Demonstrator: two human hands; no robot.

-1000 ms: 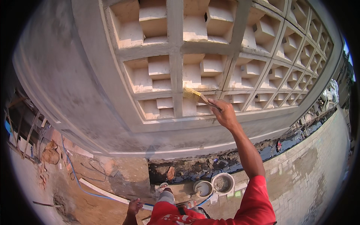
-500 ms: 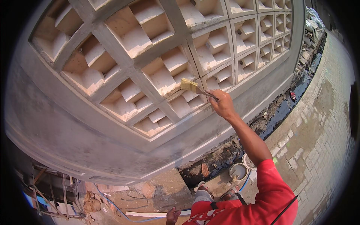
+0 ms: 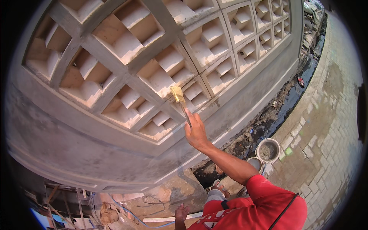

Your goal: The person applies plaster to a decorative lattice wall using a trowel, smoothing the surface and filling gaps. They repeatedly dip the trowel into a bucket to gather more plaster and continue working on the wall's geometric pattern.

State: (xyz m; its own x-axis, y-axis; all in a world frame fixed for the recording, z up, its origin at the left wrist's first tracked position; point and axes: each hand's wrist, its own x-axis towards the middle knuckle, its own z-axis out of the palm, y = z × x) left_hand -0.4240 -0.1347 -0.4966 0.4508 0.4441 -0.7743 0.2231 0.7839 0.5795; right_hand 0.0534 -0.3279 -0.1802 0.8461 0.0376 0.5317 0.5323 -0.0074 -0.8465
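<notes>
Centre: right hand gripping brush at block wall. Bottom: left hand loosely open. Apparently brushing joints; next stroke likely needs bristles pressed along ledge.

The right hand hides part of the brush from me. The right arm covers some of the lower bucket. The lower edge cuts off the left forearm; the top crops the grid. I can't identify the tiny red thing.
</notes>
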